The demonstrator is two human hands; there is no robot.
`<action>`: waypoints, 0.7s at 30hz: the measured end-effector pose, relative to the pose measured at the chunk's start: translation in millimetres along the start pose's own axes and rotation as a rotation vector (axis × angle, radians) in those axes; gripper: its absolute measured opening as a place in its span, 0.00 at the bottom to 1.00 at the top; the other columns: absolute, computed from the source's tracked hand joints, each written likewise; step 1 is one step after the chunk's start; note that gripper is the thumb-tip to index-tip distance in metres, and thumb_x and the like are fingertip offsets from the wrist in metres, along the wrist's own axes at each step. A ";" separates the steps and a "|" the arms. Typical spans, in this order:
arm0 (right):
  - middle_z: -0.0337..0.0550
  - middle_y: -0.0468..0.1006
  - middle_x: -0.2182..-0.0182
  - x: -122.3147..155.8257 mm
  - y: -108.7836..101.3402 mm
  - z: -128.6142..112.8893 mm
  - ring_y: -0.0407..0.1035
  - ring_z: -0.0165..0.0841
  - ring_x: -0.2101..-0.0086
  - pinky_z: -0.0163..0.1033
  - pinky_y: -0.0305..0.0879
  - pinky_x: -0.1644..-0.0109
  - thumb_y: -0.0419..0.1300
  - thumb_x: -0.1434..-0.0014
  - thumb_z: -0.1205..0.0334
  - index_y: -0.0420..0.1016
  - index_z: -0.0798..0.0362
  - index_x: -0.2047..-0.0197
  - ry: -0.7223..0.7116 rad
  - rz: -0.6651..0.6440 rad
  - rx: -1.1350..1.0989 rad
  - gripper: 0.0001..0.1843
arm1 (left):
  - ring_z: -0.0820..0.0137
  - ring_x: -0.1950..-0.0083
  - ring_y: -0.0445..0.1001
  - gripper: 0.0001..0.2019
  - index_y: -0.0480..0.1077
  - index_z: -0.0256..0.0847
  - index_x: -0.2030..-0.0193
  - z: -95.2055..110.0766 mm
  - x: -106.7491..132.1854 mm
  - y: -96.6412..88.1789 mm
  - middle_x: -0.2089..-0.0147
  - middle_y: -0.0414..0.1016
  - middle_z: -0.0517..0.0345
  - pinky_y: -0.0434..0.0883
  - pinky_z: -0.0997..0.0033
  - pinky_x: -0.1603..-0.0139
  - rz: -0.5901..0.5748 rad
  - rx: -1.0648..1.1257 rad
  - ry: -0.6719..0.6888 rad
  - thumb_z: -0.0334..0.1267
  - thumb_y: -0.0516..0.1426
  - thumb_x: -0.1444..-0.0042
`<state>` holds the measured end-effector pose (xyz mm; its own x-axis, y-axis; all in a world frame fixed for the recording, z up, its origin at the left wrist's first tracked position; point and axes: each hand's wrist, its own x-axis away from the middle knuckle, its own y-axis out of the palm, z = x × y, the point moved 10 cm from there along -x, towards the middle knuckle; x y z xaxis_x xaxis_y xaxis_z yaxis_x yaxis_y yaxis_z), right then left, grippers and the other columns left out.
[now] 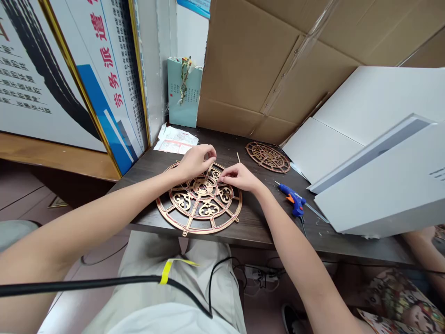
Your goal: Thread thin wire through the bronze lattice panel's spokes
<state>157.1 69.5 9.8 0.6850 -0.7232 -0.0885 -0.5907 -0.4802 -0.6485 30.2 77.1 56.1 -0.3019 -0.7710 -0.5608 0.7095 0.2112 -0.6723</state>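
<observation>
Both hands rested on the large copper-coloured openwork disc [199, 200] on the dark desk [253, 222]. The left hand [195, 161] and right hand [238, 176] each had fingertips pinched together at its upper rim; what they pinched was too small to tell. A blue glue gun [292, 198] lay nearby.

— How is the table [253, 227] laid out?
— A large round lattice [199, 198] is set at the front edge, under both hands. A smaller lattice [268, 157] is placed behind it to the right.
— And the glue gun [293, 199]?
— It is laid right of the large lattice, before the boards [375, 153]. Papers [176, 139] are left at the back left.
</observation>
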 end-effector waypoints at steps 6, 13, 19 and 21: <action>0.47 0.85 0.66 1.4 6.0 -3.5 0.74 0.35 0.67 0.37 0.66 0.61 0.61 0.43 0.57 0.87 0.58 0.61 -0.037 -0.056 -0.034 0.17 | 0.68 0.63 0.72 0.07 0.76 0.39 0.64 10.5 8.3 27.9 0.64 0.77 0.56 0.64 0.70 0.62 -0.290 0.002 0.086 0.36 0.60 0.50; 0.47 0.85 0.66 0.4 5.8 -0.1 0.75 0.35 0.67 0.36 0.67 0.61 0.62 0.43 0.56 0.87 0.58 0.61 -0.042 -0.052 -0.009 0.17 | 0.70 0.71 0.67 0.11 0.68 0.40 0.73 12.1 18.6 47.2 0.71 0.74 0.58 0.57 0.70 0.69 -0.516 -0.046 0.074 0.44 0.60 0.49; 0.45 0.84 0.68 1.3 4.6 0.5 0.73 0.33 0.68 0.34 0.65 0.63 0.61 0.43 0.59 0.87 0.58 0.62 -0.046 -0.061 0.012 0.15 | 0.71 0.71 0.66 0.12 0.67 0.40 0.72 11.4 18.9 49.6 0.71 0.74 0.59 0.56 0.69 0.70 -0.551 -0.068 0.059 0.46 0.60 0.50; 0.45 0.84 0.69 1.3 4.4 1.0 0.73 0.33 0.69 0.34 0.64 0.63 0.60 0.44 0.60 0.87 0.58 0.63 -0.051 -0.064 0.019 0.15 | 0.71 0.72 0.65 0.11 0.68 0.41 0.72 10.7 18.9 50.3 0.72 0.73 0.59 0.56 0.69 0.70 -0.550 -0.076 0.053 0.47 0.60 0.50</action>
<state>155.9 67.0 6.1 0.7421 -0.6650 -0.0844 -0.5371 -0.5146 -0.6683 67.0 66.8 16.8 -0.6480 -0.7487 -0.1399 0.3910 -0.1693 -0.9047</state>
